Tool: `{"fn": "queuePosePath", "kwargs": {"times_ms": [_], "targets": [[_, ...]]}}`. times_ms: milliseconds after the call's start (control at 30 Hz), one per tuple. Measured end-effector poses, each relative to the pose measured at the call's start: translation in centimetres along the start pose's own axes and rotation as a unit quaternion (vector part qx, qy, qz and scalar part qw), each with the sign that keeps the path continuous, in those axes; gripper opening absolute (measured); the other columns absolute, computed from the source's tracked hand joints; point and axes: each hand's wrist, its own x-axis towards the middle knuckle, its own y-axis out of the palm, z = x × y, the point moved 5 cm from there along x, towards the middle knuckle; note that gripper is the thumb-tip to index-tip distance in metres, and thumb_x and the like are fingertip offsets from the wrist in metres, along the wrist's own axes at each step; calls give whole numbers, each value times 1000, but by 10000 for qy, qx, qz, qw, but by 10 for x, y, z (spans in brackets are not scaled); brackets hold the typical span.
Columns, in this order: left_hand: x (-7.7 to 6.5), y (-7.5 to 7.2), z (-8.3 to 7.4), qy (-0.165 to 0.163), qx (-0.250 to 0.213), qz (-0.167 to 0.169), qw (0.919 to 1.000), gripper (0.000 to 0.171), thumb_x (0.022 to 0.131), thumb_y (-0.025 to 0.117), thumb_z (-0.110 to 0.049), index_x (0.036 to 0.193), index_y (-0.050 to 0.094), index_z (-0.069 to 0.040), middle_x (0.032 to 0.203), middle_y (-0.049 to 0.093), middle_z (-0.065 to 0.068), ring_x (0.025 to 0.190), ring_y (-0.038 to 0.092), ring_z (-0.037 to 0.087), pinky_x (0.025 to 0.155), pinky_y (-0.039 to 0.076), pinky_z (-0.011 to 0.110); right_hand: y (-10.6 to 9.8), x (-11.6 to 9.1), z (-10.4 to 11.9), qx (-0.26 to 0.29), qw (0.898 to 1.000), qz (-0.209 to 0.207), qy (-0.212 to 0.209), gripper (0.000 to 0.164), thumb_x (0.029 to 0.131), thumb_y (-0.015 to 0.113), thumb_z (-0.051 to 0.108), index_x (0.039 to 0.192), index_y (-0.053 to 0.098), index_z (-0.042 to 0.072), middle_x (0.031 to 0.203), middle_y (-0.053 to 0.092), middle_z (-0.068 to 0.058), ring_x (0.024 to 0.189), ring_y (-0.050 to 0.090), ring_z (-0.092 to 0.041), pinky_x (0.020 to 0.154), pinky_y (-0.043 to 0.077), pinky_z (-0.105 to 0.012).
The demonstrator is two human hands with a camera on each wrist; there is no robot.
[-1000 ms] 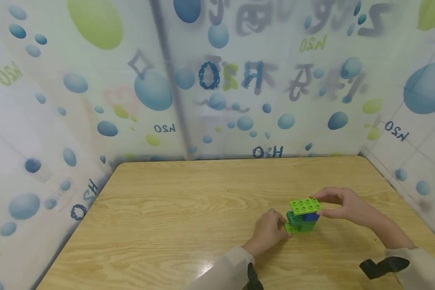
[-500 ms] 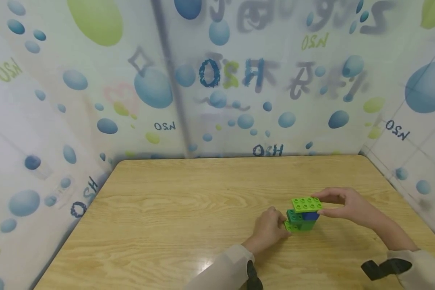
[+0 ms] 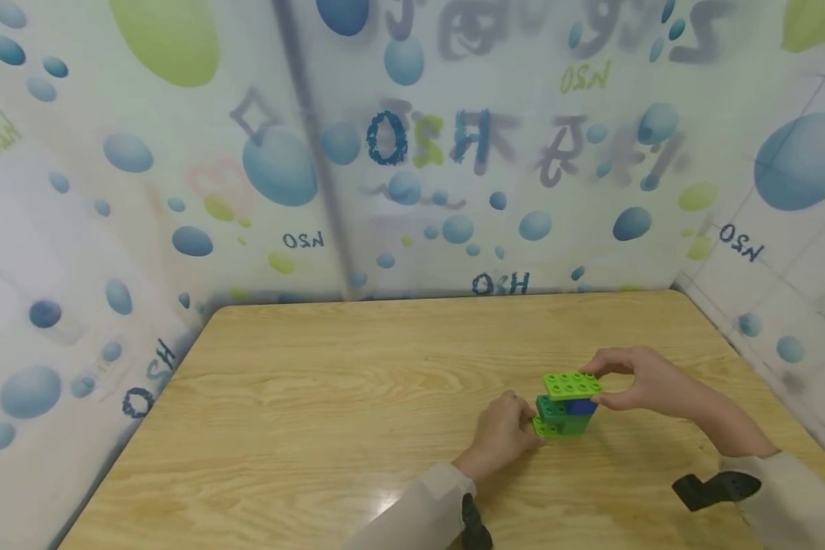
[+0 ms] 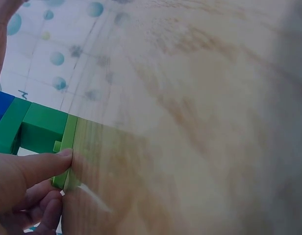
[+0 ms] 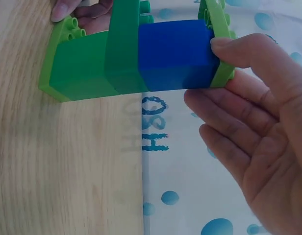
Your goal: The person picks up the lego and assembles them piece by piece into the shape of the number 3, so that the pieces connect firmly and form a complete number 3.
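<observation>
A stack of toy building bricks stands on the table at right of centre in the head view. Its lowest piece is a light green plate (image 5: 49,73), with a green brick (image 5: 82,68) on it. Above come a darker green piece (image 5: 124,58) and a blue brick (image 5: 175,56). Another light green plate (image 3: 572,386) lies on top, jutting left over the stack. My left hand (image 3: 500,434) pinches the left end of the bottom plate between thumb and fingers. My right hand (image 3: 653,386) pinches the top plate's right end, its thumb at the blue brick's edge.
The wooden table (image 3: 316,382) reaches back to a wall sheet (image 3: 412,252) printed with bubbles and letters. Similar sheets close in the left and right sides. Dark straps (image 3: 718,487) sit on both sleeves.
The head view has shifted slightly, so the table, stack and hands all appear a little further left. Both hands keep hold of the same plates.
</observation>
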Motion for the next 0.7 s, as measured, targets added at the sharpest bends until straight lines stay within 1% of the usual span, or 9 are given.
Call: {"fn": "queuePosePath", "kwargs": {"times_ms": [67,233,367,467,533,600,700], "targets": [[0,0,0,21,9,-10,10000,33,67,82,-20,96,68,-10,78,46,-11,68,39,3,61,34,18,1,0,1,18,9999,13,-115,26,77,74,18,101,63,15,100,64,4,91,58,-4,79,48,-39],[0,1,0,52,34,-39,10000,33,67,82,-19,96,67,-10,79,47,-10,69,40,3,62,35,18,4,0,1,178,9994,-4,-301,26,77,73,12,100,61,16,99,62,5,93,58,-4,75,47,-26],[-1,0,1,62,65,-62,9999,33,67,82,-19,95,67,-10,79,48,-10,68,40,3,61,36,18,7,1,-2,314,9990,24,-327,28,78,72,9,101,59,16,99,61,6,92,58,-4,78,46,-22],[-1,-1,3,63,69,-92,9999,34,67,82,-19,95,67,-11,78,47,-10,68,40,3,60,35,18,9,1,-5,545,9980,64,-320,28,79,71,10,104,59,14,100,60,5,92,58,-5,81,44,-20],[-1,-1,3,57,68,-89,9999,34,66,82,-20,96,68,-11,78,46,-10,68,40,3,60,35,18,10,-1,-8,813,9963,67,-289,29,81,69,10,108,59,11,102,60,2,93,57,-6,82,43,-19],[0,0,3,46,64,-72,9999,35,66,83,-20,97,68,-12,77,45,-11,68,40,3,60,34,17,11,-2,-11,1099,9936,38,-261,30,82,68,7,111,59,8,103,60,0,93,58,-7,81,43,-19],[0,1,4,7,45,1,10000,36,66,82,-21,98,68,-12,78,44,-11,68,40,3,60,34,17,12,-5,-15,1417,9898,-66,-108,33,82,67,6,114,58,6,105,60,-2,95,58,-8,80,45,-23]]}}
